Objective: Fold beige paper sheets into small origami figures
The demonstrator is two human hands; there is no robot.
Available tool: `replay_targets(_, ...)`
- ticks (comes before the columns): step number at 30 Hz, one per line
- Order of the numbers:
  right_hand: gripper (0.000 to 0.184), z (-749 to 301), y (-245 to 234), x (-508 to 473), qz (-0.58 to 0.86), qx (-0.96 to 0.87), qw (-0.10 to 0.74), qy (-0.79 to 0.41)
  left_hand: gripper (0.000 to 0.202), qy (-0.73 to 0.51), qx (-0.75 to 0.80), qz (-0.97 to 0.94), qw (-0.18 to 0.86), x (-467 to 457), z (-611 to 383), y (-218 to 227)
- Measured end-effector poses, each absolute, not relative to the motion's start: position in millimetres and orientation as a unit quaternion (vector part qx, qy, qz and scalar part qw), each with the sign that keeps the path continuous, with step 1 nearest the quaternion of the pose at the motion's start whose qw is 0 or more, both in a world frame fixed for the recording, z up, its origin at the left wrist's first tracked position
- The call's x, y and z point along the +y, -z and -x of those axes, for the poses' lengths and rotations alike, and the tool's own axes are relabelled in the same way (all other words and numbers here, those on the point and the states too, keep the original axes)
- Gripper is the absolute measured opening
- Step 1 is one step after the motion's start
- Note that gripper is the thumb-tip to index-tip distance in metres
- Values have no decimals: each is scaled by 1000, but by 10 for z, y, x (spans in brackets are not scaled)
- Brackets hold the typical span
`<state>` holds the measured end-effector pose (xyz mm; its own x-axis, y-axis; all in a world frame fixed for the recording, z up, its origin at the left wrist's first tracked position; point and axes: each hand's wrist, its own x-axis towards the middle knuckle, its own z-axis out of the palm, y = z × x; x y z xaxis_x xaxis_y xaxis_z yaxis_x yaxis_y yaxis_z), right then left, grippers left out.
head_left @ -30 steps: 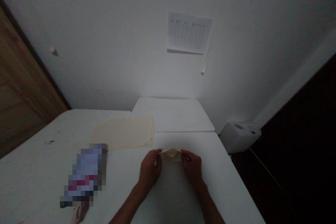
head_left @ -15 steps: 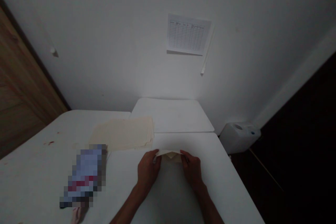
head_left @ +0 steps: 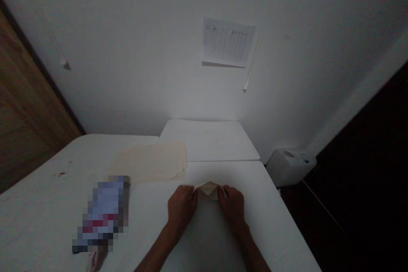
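Note:
A small piece of folded cream paper (head_left: 208, 188) is stretched between my two hands, low over the white table. My left hand (head_left: 182, 205) pinches its left side, and my right hand (head_left: 232, 205) pinches its right side. The middle of the paper peaks upward and shows a pointed, diamond-like fold. Thumbs and fingers cover both ends of it. Beyond my left hand, a stack of flat cream paper sheets (head_left: 149, 162) lies on the table.
The white table (head_left: 149, 225) bears a blurred-out blue and red item (head_left: 106, 208) at the left. A raised white panel (head_left: 208, 140) stands at the back against the wall. A printed sheet (head_left: 228, 42) hangs there. A white plastic container (head_left: 288, 168) sits on the floor to the right.
My hands have drawn slightly closer together on the paper. Its top edge, flatter before, now bows up into a peak in the middle.

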<state>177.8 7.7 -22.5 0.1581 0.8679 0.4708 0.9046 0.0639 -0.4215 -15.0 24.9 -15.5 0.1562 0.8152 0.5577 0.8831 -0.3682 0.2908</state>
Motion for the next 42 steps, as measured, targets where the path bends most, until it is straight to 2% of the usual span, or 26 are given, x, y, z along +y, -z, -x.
replay_targets(7,34,-1757,262,72,681,-651,331,52,20,311,-563,763,67,247,135,148)
replay_targets(15,33,-1787,240,56,666,-658,351,15,37,283,-590,752,82,241,106,140)
replay_targets(18,33,-1789,210,36,670,-650,358,11,38,279,-584,757,88,240,115,146)
replay_targets(29,45,-1782,181,7,683,-651,294,151,38,232,-592,770,56,191,94,84)
replay_targets(35,45,-1764,176,-1,684,-651,302,129,38,156,-606,780,12,195,87,53)
replay_targets(42,38,-1864,145,12,713,-626,315,22,46,151,-648,746,-22,158,111,-58)
